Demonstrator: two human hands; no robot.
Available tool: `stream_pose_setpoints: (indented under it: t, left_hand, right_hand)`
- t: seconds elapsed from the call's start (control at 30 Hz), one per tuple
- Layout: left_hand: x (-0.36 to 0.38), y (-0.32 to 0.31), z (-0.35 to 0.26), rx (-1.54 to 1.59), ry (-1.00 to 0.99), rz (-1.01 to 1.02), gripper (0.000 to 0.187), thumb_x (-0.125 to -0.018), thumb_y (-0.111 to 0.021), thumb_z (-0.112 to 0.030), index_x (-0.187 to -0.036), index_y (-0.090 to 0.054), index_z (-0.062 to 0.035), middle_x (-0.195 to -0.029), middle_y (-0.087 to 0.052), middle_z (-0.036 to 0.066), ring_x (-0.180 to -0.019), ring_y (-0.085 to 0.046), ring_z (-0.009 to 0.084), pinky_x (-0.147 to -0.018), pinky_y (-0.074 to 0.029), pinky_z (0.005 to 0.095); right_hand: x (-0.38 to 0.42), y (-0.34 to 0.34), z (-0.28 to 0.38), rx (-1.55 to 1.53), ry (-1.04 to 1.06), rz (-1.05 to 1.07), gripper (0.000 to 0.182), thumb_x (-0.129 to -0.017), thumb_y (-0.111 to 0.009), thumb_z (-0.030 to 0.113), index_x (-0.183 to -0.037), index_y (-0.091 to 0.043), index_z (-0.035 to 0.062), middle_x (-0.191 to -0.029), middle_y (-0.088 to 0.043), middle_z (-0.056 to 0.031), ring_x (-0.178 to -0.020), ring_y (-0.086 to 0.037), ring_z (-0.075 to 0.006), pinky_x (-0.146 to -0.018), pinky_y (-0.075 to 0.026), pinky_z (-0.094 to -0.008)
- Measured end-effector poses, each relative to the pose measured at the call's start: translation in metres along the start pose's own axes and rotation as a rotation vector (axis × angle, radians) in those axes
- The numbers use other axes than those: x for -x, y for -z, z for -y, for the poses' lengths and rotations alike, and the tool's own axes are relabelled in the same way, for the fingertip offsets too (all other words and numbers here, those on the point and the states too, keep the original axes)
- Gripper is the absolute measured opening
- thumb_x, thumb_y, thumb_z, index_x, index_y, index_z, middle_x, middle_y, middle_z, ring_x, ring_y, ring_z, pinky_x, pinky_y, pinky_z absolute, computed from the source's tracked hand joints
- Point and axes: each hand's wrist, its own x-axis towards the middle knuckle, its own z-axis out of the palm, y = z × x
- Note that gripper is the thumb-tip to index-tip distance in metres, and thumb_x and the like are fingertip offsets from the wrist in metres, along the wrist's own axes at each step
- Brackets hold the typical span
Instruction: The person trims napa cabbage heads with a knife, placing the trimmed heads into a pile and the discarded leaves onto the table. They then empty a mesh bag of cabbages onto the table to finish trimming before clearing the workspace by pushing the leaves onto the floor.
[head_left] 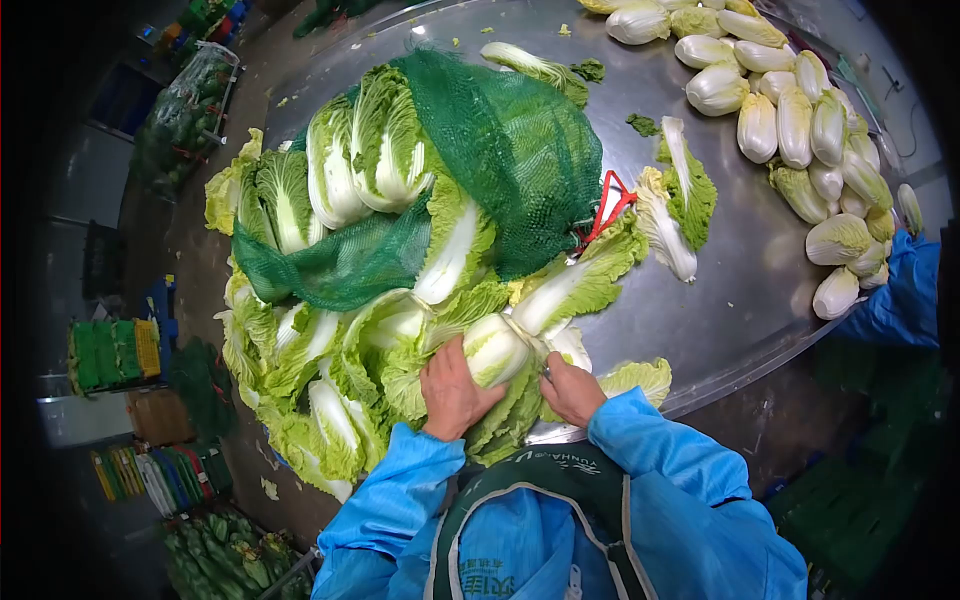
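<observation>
A napa cabbage (497, 350) with a pale base lies at the table's near edge, its base toward the right. My left hand (455, 392) grips it from the left, thumb and fingers against its leaves. Close to the base, my right hand (573, 390) is closed; a small dark, metallic bit shows at its fingers, too hidden to name. Loose outer leaves (330, 415) are heaped left of my hands. Behind them, a green mesh bag (510, 150) lies open with whole cabbages (385, 150) in it. A red tie (608, 205) is at its right end.
Many trimmed cabbages (795, 125) are piled along the right side of the metal table (690, 340). Loose leaves (680, 200) lie right of the bag. A blue sleeve (900, 290) of another person shows at the far right. Crates (115, 355) and filled bags stand on the left.
</observation>
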Motion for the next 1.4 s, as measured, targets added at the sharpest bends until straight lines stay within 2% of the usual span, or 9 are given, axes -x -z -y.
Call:
stream_pose_setpoints:
  t: [0.4, 0.6, 0.67, 0.8, 0.97, 1.03, 1.13, 1.23, 1.4]
  left_hand:
    - [-0.015, 0.016, 0.032, 0.310, 0.001, 0.081, 0.084, -0.052, -0.081, -0.037, -0.120, -0.048, -0.0009, -0.108, -0.058, 0.019, -0.096, -0.059, 0.0345, -0.083, -0.046, 0.0414]
    - [-0.010, 0.056, 0.053, 1.274, 0.013, 0.261, 0.092, -0.057, -0.081, -0.028, -0.133, -0.039, 0.0011, -0.125, -0.051, 0.011, -0.115, -0.049, 0.0210, -0.100, -0.037, 0.0337]
    - [-0.009, 0.063, 0.038, 1.440, 0.037, 0.350, 0.092, -0.057, -0.081, -0.028, -0.133, -0.038, 0.0011, -0.127, -0.050, 0.012, -0.117, -0.047, 0.0208, -0.100, -0.036, 0.0339]
    - [-0.005, 0.059, 0.010, 1.683, 0.260, 0.393, 0.089, -0.061, -0.078, -0.023, -0.135, -0.035, -0.0006, -0.128, -0.048, 0.012, -0.119, -0.046, 0.0207, -0.100, -0.037, 0.0346]
    - [0.000, 0.034, -0.016, 1.508, 0.393, 0.095, 0.065, -0.080, -0.065, -0.013, -0.135, -0.032, -0.0039, -0.121, -0.052, 0.013, -0.110, -0.053, 0.0224, -0.091, -0.045, 0.0351]
    - [-0.002, 0.032, -0.014, 1.891, 0.580, 0.114, 0.057, -0.083, -0.062, -0.011, -0.132, -0.034, -0.0035, -0.118, -0.053, 0.014, -0.104, -0.056, 0.0235, -0.088, -0.048, 0.0366]
    - [-0.010, 0.034, -0.013, 1.906, 0.607, 0.006, 0.052, -0.084, -0.063, -0.010, -0.128, -0.037, -0.0031, -0.116, -0.053, 0.014, -0.101, -0.057, 0.0239, -0.087, -0.050, 0.0370]
    - [-0.012, 0.031, -0.012, 1.797, 0.604, -0.055, 0.054, -0.081, -0.066, -0.010, -0.126, -0.036, -0.0022, -0.115, -0.053, 0.014, -0.100, -0.057, 0.0236, -0.083, -0.051, 0.0363]
    - [-0.009, 0.030, -0.016, 1.687, 0.536, -0.137, 0.053, -0.078, -0.069, -0.010, -0.122, -0.038, -0.0041, -0.111, -0.055, 0.014, -0.097, -0.059, 0.0235, -0.081, -0.053, 0.0365]
  right_hand:
    - [-0.037, -0.019, -0.026, 0.128, -0.048, 0.045, 0.032, -0.084, -0.051, 0.019, -0.104, -0.041, -0.0035, -0.082, -0.061, -0.0289, -0.079, -0.059, -0.0463, -0.072, -0.045, -0.0528]
    - [-0.011, 0.051, 0.031, -0.486, -0.109, 0.127, 0.048, -0.082, -0.065, 0.024, -0.118, -0.044, 0.0015, -0.080, -0.064, -0.0138, -0.062, -0.061, -0.0226, -0.057, -0.048, -0.0359]
    - [-0.016, 0.051, 0.062, -0.869, 0.494, -0.130, 0.051, -0.080, -0.069, 0.024, -0.122, -0.048, 0.0034, -0.073, -0.060, -0.0036, -0.051, -0.050, -0.0089, -0.047, -0.041, -0.0250]
    - [-0.010, 0.088, 0.094, -0.784, 0.079, 0.148, 0.045, -0.082, -0.070, 0.025, -0.116, -0.054, 0.0009, -0.070, -0.060, -0.0019, -0.048, -0.046, -0.0038, -0.040, -0.035, -0.0214]
    - [-0.020, 0.062, 0.089, -0.677, 0.046, -0.077, 0.047, -0.080, -0.071, 0.029, -0.109, -0.058, -0.0058, -0.072, -0.062, -0.0048, -0.058, -0.053, -0.0087, -0.049, -0.043, -0.0261]
    - [-0.017, 0.057, 0.083, -0.434, 0.068, -0.131, 0.052, -0.080, -0.069, 0.029, -0.113, -0.055, -0.0089, -0.079, -0.065, -0.0126, -0.070, -0.060, -0.0160, -0.062, -0.049, -0.0299]
    - [-0.008, 0.032, 0.069, -0.425, 0.301, -0.162, 0.054, -0.080, -0.068, 0.028, -0.117, -0.053, -0.0081, -0.089, -0.066, -0.0195, -0.080, -0.064, -0.0227, -0.071, -0.050, -0.0327]
    - [-0.003, 0.037, 0.070, -0.485, 0.161, -0.047, 0.056, -0.082, -0.067, 0.020, -0.126, -0.046, -0.0062, -0.102, -0.065, -0.0174, -0.094, -0.059, -0.0157, -0.081, -0.048, -0.0295]
    - [-0.007, 0.030, 0.054, -0.339, 0.274, -0.137, 0.049, -0.081, -0.064, 0.015, -0.124, -0.049, -0.0023, -0.091, -0.066, -0.0185, -0.082, -0.063, -0.0180, -0.074, -0.049, -0.0303]
